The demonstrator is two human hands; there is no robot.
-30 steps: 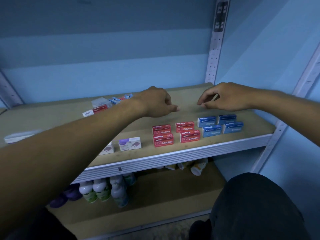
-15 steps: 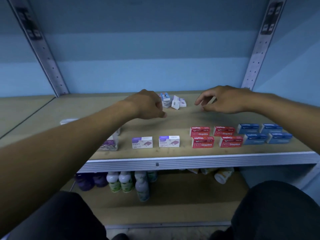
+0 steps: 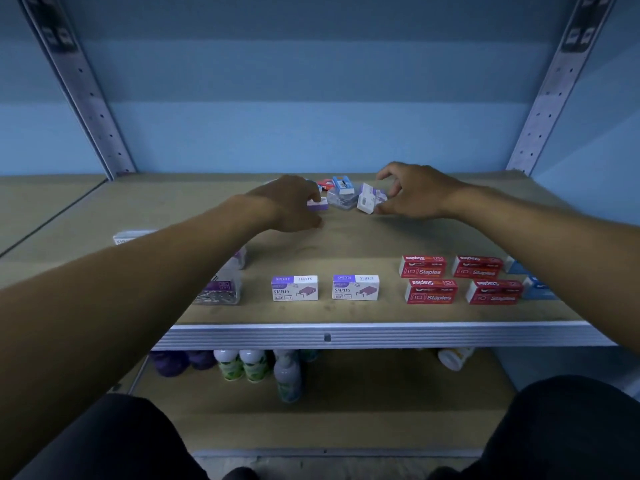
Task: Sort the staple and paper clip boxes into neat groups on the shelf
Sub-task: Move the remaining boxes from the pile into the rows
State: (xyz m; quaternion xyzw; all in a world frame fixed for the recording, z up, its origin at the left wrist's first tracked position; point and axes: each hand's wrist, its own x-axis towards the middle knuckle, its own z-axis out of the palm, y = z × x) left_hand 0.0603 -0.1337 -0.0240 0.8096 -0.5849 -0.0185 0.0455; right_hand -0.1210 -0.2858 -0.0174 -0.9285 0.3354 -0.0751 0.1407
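Lining the shelf (image 3: 346,317): four red staple boxes (image 3: 429,291), two purple-white (image 3: 294,288).

Head view, down onto shelf (image 3: 346,244)

We see both forearms bare to the frame edges, with no sleeves, watch or rings on the left hand (image 3: 291,206) or the right hand (image 3: 417,194). Dark trousers (image 3: 568,431) cover both knees at the lower corners.
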